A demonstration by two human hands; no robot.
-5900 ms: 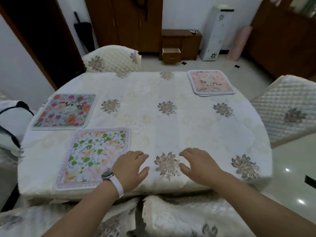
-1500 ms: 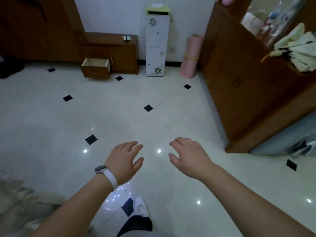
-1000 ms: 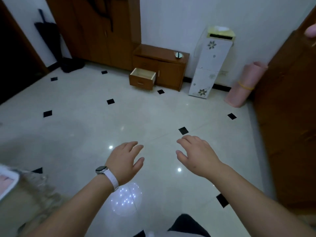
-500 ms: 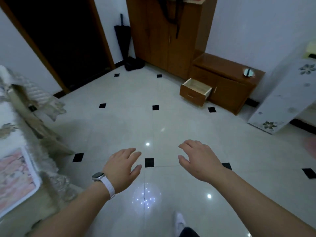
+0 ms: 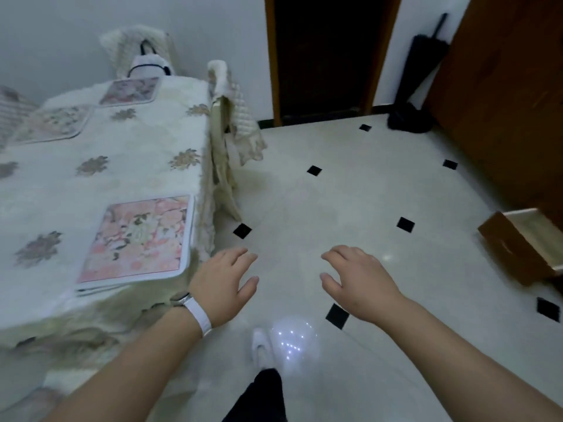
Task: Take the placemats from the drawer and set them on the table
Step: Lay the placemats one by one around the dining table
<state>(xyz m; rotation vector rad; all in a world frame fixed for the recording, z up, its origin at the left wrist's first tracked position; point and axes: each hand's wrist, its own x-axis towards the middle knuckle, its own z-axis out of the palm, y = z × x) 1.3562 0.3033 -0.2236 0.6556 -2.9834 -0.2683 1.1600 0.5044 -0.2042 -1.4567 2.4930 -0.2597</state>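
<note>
A cloth-covered table point(image 5: 128, 166) fills the left side. A stack of pink floral placemats point(image 5: 137, 239) lies at its near corner, overhanging the edge slightly. Two more floral placemats point(image 5: 51, 123) point(image 5: 129, 90) lie at the far side. My left hand point(image 5: 224, 281), with a white wristband, hovers open just right of the pink stack, holding nothing. My right hand point(image 5: 356, 278) hovers open over the floor, also holding nothing. The pulled-out wooden drawer point(image 5: 518, 242) shows at the right edge; no placemat is visible inside.
A chair with a quilted cover point(image 5: 231, 117) stands at the table's right side. A dark doorway point(image 5: 326, 56) and a black umbrella point(image 5: 420, 74) are at the back, a wooden cabinet point(image 5: 511, 86) on the right. White tiled floor point(image 5: 350, 190) lies ahead; my shoe point(image 5: 262, 345) shows below.
My view has swung left: the drawer slid from the middle to the right edge and the table with the pink placemats came close on the left. Both hands stay open and hold nothing.
</note>
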